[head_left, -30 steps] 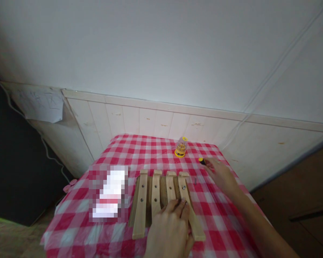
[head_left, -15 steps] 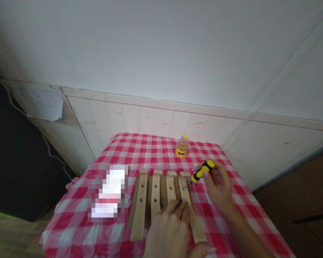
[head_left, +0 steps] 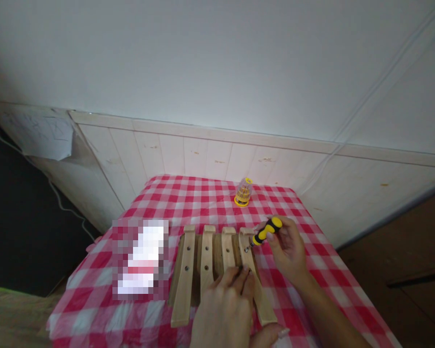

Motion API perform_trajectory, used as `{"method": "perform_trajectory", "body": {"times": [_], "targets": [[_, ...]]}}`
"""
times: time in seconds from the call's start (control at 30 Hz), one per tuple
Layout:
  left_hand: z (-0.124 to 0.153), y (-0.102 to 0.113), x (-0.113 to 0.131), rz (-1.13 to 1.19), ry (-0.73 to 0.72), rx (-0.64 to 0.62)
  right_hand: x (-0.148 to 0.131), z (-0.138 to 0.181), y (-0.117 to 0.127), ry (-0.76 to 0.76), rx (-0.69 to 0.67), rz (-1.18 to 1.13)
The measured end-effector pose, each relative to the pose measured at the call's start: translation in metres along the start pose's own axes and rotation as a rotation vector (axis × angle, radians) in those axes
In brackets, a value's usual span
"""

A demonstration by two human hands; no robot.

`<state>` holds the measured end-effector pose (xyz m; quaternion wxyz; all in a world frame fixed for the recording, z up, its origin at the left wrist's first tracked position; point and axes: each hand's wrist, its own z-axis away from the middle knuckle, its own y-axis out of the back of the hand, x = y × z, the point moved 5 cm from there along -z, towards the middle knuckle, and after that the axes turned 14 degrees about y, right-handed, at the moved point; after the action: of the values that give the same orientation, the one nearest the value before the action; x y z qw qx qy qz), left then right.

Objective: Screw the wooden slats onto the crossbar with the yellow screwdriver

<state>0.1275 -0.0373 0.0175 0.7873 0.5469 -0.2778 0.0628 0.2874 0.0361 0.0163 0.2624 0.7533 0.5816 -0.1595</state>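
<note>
A wooden coat rack [head_left: 199, 280] lies on the table, with several pale curved hooks set side by side on a darker board. Screw heads show in the hooks. My left hand [head_left: 224, 309] is on the rack's right part, its fingers pressed against the rightmost hook [head_left: 259, 295] and its thumb by that hook's near end. Closed around a yellow and black screwdriver [head_left: 267, 232] is my right hand [head_left: 288, 251]. The tool slants down to the left, its tip at the upper screw [head_left: 246, 250] of the rightmost hook.
A clear bit case [head_left: 243, 192] with a yellow base stands behind the rack. To the left lies a blurred-out white item [head_left: 145, 261]. A red and white checked cloth [head_left: 188, 203] covers the table, which stands by a white panelled wall [head_left: 195, 154].
My right hand has brought the screwdriver down and left, so its tip now meets the upper screw of the rightmost hook. My left hand keeps its place on the rack. The view has shifted slightly.
</note>
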Motion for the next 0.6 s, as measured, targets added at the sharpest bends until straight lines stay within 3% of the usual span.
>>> {"method": "perform_trajectory", "body": {"times": [0.6], "targets": [[-0.0012, -0.0031, -0.0026, -0.013, -0.024, 0.032, 0.0006, -0.0001, -0.0008, -0.010, 0.051, -0.043]]}}
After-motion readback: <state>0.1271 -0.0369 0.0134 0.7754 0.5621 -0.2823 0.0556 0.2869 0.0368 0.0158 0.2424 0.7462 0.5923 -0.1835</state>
